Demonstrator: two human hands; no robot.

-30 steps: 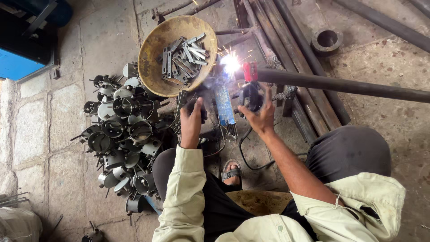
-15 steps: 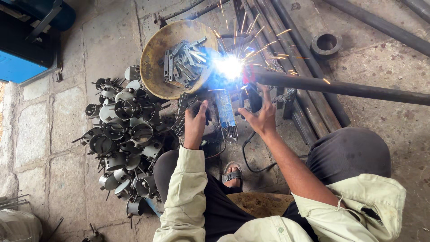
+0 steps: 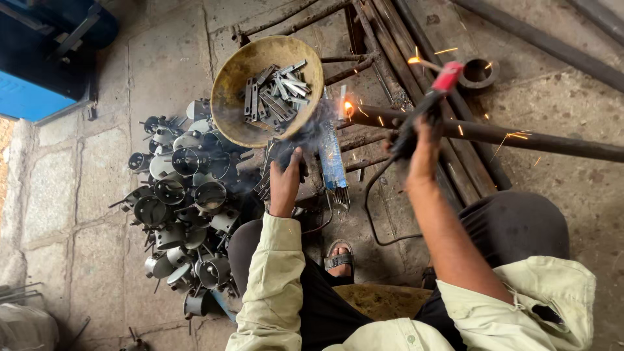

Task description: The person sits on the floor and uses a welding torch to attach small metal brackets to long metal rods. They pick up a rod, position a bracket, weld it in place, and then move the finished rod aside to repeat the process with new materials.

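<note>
A person is seen from above, seated low over a stone floor [image 3: 78,195]. The right hand [image 3: 422,140] is closed around a welding electrode holder [image 3: 426,104] with a red tip, lifted above a long dark steel pipe [image 3: 520,138]; orange sparks are scattered around it. The left hand [image 3: 286,179] is clamped on a small dark metal workpiece [image 3: 281,155], partly hidden by smoke. Just beyond the left hand, a worn yellow bowl [image 3: 237,84] of flat grey metal strips [image 3: 276,94] is set. Between the two hands, a blue packet of welding rods [image 3: 333,162] is laid. Outward of the left hand, grey metal cups [image 3: 182,195] are heaped together.
</note>
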